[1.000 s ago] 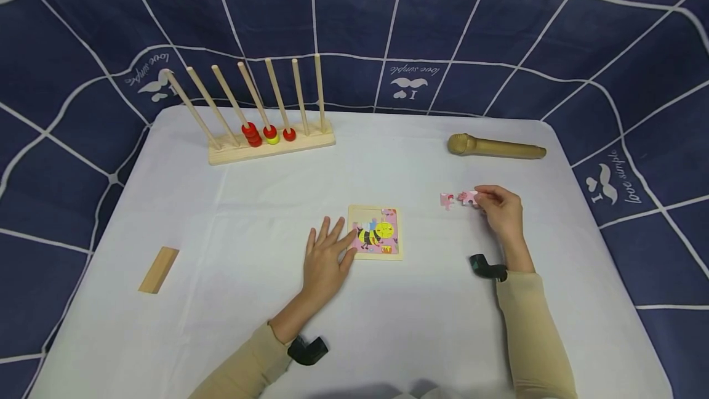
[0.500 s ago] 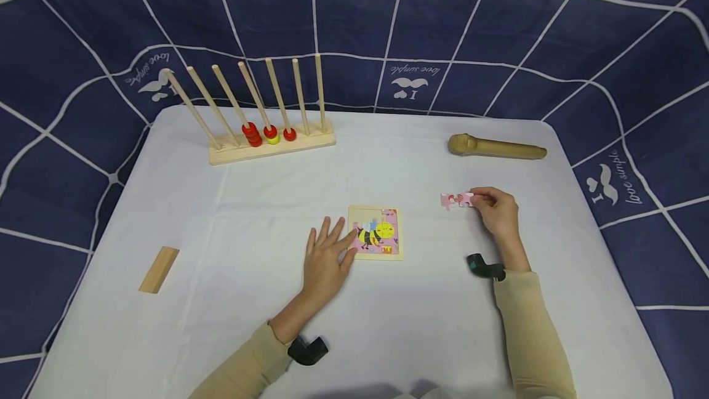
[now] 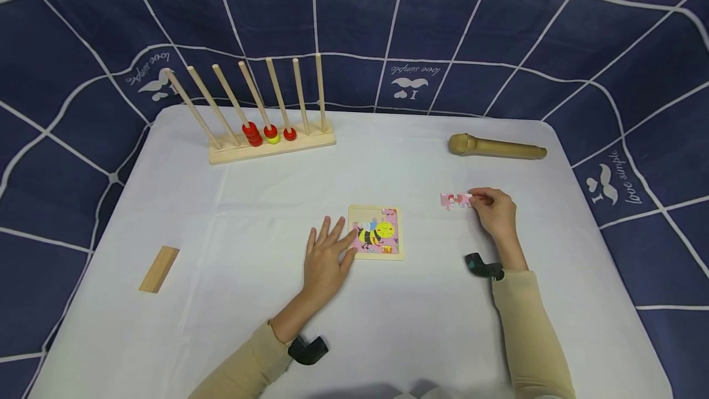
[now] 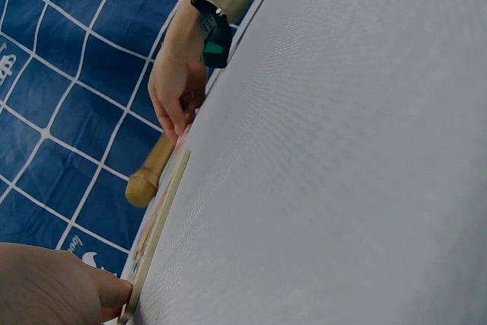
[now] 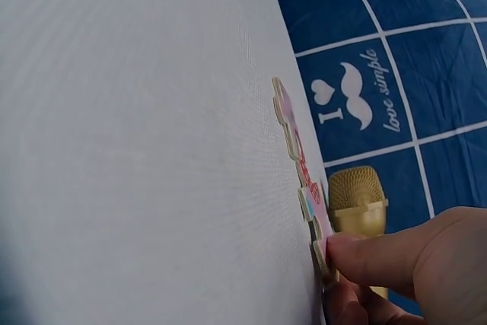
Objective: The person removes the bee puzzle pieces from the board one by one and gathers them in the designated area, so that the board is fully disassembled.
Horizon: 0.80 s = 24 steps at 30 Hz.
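My left hand (image 3: 324,263) lies with spread fingers at the left edge of a small wooden puzzle frame (image 3: 378,257), the thumb and index finger touching it. A bee picture of several fitted pieces fills much of the frame; bare wood shows along its top and left. To the right, my right hand (image 3: 496,217) pinches the right end of a pink puzzle piece (image 5: 327,243) between thumb and fingers. This piece meets another pink puzzle piece (image 3: 446,201) on its left, both low against the table. Whether they are fully interlocked I cannot tell.
A gold microphone (image 3: 496,146) lies beyond my right hand. At the back left stands a wooden peg rack (image 3: 304,142) with several red and yellow beads. One flat wooden block (image 3: 159,270) lies at the left. A blue checked cloth (image 3: 354,17) hangs behind the white table (image 3: 249,300).
My right hand has moved slightly left with its puzzle piece, closing the gap to the other pink piece. The left hand and the frame have stayed put.
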### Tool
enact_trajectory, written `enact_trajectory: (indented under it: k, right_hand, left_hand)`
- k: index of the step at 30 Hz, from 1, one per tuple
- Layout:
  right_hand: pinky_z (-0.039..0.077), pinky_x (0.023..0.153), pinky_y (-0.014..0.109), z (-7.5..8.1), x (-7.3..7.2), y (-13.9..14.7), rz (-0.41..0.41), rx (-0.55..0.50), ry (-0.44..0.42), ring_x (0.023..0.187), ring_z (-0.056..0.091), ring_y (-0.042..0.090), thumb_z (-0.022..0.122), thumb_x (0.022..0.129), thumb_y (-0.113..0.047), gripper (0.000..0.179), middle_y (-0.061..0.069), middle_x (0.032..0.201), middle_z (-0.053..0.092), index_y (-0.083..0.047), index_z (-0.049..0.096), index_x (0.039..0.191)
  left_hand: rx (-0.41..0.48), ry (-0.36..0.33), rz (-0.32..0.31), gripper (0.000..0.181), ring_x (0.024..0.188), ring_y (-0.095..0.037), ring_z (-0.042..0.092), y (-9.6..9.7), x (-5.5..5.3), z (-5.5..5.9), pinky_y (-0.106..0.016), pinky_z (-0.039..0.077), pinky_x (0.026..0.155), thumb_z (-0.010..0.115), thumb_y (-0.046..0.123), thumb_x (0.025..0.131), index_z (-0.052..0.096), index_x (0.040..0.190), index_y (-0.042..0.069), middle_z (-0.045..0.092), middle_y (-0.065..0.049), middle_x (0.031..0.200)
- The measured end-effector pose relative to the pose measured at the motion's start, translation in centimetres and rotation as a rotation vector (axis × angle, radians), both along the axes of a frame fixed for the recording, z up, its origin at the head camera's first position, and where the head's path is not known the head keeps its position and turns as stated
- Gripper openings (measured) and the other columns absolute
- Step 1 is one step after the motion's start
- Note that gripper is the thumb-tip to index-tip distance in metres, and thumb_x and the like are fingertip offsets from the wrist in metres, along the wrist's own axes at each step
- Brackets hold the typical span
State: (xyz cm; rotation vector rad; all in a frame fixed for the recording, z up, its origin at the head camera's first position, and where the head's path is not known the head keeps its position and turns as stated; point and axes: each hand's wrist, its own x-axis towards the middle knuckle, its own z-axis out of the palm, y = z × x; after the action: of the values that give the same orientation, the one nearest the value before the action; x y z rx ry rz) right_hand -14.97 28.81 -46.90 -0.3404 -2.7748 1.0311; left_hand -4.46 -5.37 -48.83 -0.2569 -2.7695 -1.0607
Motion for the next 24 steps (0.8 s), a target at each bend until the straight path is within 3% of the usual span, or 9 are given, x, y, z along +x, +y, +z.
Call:
enact_trajectory:
  k: [9,16,24]
  right_hand:
    - [0.038,0.068,0.02,0.2,0.2,-0.1,-0.012,0.009,0.013,0.079,0.053,0.016,0.064,0.091,-0.006,0.021,0.02,0.096,0.066,0.002,0.072,0.109]
    - [0.038,0.06,0.013,0.6,0.7,-1.2,-0.079,-0.146,0.064,0.071,0.049,0.004,0.063,0.089,-0.007,0.023,0.013,0.093,0.067,0.0,0.071,0.109]
    - [0.041,0.06,0.013,1.0,1.3,-5.2,0.062,-0.243,0.011,0.072,0.052,0.002,0.067,0.09,-0.011,0.025,0.01,0.094,0.066,-0.003,0.071,0.113]
  left_hand:
    - [-0.007,0.002,0.001,0.036,0.144,-0.039,0.031,0.0,0.0,-0.1,-0.062,0.015,0.116,0.072,0.015,0.087,0.069,0.122,0.01,0.05,-0.016,0.145]
    - [-0.006,-0.002,0.002,0.036,0.145,-0.039,0.03,0.0,0.0,0.0,-0.062,0.015,0.116,0.072,0.015,0.087,0.069,0.122,0.01,0.049,-0.016,0.145]
    - [-0.004,-0.006,0.003,0.036,0.145,-0.039,0.03,0.0,0.0,0.0,-0.062,0.014,0.116,0.072,0.015,0.087,0.069,0.123,0.011,0.049,-0.016,0.145]
